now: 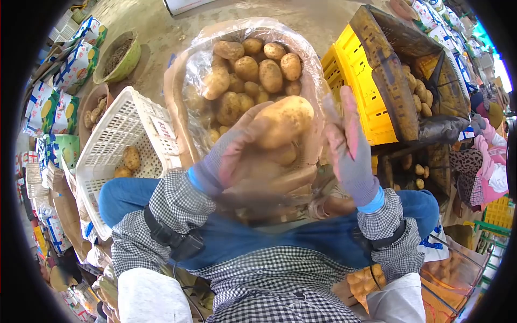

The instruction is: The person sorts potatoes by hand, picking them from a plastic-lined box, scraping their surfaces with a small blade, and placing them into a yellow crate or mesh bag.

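My left hand (232, 153), in a grey and pink glove, is closed around the side of a large potato (286, 121) held up over the box. My right hand (351, 153), gloved alike, is raised to the right of that potato, apart from it, with its fingers stretched upward and nothing in them. Below and beyond both hands stands a cardboard box (173, 89) lined with clear plastic. Several potatoes (270, 75) lie piled inside it. Motion blurs the area just below my hands.
To the left, a white plastic crate (116, 126) holds a few potatoes (131, 158). A yellow crate (371, 102) stands on the right against a dirty dark crate (388, 70) with potatoes inside. A green tub (129, 62) is at the upper left. A person in pink (487, 161) is at far right.
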Tool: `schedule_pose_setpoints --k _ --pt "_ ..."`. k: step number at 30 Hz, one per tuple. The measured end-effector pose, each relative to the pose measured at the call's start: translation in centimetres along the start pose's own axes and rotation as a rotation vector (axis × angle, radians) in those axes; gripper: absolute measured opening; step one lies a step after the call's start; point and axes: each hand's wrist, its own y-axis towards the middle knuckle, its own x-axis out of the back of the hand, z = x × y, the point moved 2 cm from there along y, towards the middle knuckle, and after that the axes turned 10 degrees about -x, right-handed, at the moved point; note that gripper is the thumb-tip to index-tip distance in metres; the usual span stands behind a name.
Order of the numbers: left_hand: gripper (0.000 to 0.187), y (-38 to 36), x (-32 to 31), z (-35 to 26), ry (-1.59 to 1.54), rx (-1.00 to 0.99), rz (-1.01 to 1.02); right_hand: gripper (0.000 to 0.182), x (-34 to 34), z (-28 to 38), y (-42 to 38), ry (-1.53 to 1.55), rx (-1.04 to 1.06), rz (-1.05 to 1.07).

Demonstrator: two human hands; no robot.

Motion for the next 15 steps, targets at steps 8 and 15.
schedule_pose_setpoints --k 8,15 --pt "0.057 -0.5 -0.6 1.0 -0.289 0.086 0.016 0.048 -3.2 0.6 -2.2 0.063 -0.207 0.252" --pt "0.059 -0.7 -0.4 1.2 -0.085 0.002 -0.065 0.046 -3.7 0.0 -2.0 0.194 -0.185 0.169"
